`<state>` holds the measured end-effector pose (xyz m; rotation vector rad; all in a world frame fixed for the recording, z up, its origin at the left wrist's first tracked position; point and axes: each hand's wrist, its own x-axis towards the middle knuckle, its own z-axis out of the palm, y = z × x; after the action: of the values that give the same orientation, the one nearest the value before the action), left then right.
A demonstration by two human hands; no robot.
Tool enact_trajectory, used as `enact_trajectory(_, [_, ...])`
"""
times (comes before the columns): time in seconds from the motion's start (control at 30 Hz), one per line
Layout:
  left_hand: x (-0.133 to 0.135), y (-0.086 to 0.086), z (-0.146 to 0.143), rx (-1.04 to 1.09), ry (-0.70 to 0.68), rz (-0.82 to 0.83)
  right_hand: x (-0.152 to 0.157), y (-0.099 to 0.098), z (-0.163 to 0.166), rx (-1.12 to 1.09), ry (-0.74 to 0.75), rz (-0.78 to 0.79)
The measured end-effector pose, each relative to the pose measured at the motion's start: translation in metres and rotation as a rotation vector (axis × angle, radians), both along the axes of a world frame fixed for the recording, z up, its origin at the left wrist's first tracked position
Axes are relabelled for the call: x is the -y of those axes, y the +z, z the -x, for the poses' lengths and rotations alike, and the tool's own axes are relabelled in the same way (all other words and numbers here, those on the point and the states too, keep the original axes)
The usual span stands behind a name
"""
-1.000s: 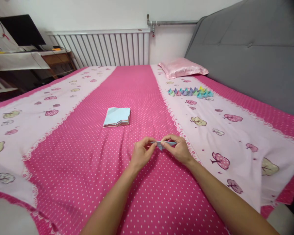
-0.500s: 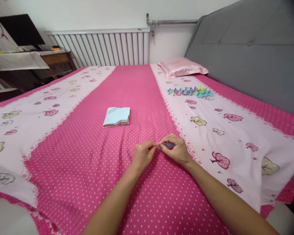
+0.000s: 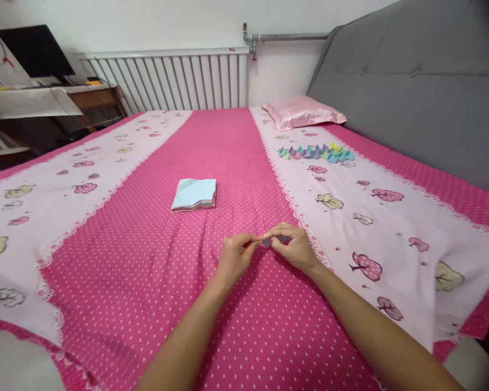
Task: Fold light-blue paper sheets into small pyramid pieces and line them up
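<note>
Between my fingertips is a small folded piece of purple-grey paper (image 3: 267,242), partly hidden by my fingers. My left hand (image 3: 237,255) pinches its left end between thumb and forefinger. From the other side, my right hand (image 3: 292,247) is closed on the paper, with thumb below and fingers curled above. Both hands are low over the pink dotted bedspread (image 3: 244,146). Farther off, left of the hands, lies a stack of square paper sheets (image 3: 195,193), light blue on top. Several small folded paper pieces (image 3: 315,152) in mixed colours stand clustered at the upper right.
A pink pillow (image 3: 303,112) lies at the far end of the bed, by a grey padded headboard (image 3: 411,81). A white radiator (image 3: 167,81) runs along the wall. At the far left, a monitor (image 3: 35,51) stands on a desk (image 3: 28,103).
My right thumb has shifted right along the paper, so more of the purple-grey paper shows between the hands. My left hand has moved slightly left. The stack and folded pieces have stayed put.
</note>
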<state>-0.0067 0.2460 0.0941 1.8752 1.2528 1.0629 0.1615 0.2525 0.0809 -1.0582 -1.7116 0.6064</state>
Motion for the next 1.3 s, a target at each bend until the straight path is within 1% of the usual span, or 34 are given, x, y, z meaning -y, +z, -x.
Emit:
enact_trajectory(0.13, [-0.003, -0.001, 0.002, 0.063, 0.019, 0.036, -0.001, -0.001, -0.003, 0.002, -0.014, 0.078])
enact_trajectory(0.3, [-0.007, 0.0, 0.005, 0.218, 0.028, 0.094, 0.0, -0.001, -0.002, -0.049, -0.031, 0.137])
enact_trajectory(0.47, [-0.008, 0.002, 0.002, 0.356, 0.056, 0.222, -0.001, -0.002, 0.001, -0.182, 0.012, 0.214])
enact_trajectory(0.57, [-0.007, -0.001, -0.002, 0.401, 0.0, 0.291, -0.002, -0.007, 0.003, -0.301, 0.044, 0.288])
enact_trajectory(0.63, [-0.008, -0.004, -0.004, 0.425, -0.035, 0.3, -0.001, -0.009, 0.005, -0.367, 0.062, 0.331])
enact_trajectory(0.77, [-0.009, -0.009, -0.006, 0.5, -0.058, 0.334, 0.002, -0.008, 0.009, -0.414, 0.097, 0.392])
enact_trajectory(0.9, [-0.009, -0.008, -0.006, 0.6, -0.082, 0.416, 0.006, -0.003, 0.01, -0.433, 0.189, 0.406])
enact_trajectory(1.03, [-0.008, -0.005, -0.005, 0.652, -0.084, 0.413, 0.007, -0.001, 0.007, -0.441, 0.255, 0.419])
enact_trajectory(1.17, [-0.01, -0.004, -0.003, 0.651, -0.075, 0.379, 0.006, -0.001, 0.006, -0.43, 0.263, 0.403])
enact_trajectory(1.3, [-0.011, -0.003, -0.002, 0.646, -0.081, 0.38, 0.006, 0.001, 0.008, -0.39, 0.27, 0.376])
